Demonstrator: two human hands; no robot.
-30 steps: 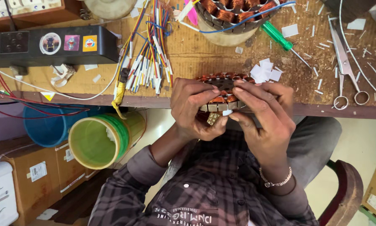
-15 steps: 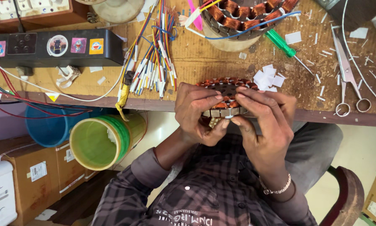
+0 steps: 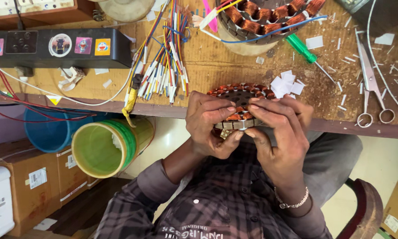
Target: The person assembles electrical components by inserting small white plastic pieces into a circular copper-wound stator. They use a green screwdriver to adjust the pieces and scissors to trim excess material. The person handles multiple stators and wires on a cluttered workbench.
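Note:
A round motor stator [image 3: 239, 95] with copper windings rests at the near edge of the wooden workbench [image 3: 216, 66]. My left hand [image 3: 210, 124] grips its near rim from the left, thumb under, fingers on top. My right hand [image 3: 281, 128], with a bracelet on the wrist, holds the rim from the right, fingertips pressing on the copper coils. The fingertips of both hands meet over the windings. The stator's near part is hidden by my fingers.
A bundle of coloured wires [image 3: 163, 66], a black socket box [image 3: 57, 46], a larger wound stator [image 3: 269, 17], a green screwdriver [image 3: 303, 48], scissors [image 3: 369, 84] and white paper slips [image 3: 287, 84] lie on the bench. Green bucket [image 3: 108, 146], blue bucket [image 3: 52, 130] and cardboard boxes [image 3: 30, 186] stand below left.
Both hands stay on the stator at the bench edge with only small finger shifts over the coils; the view has drifted slightly.

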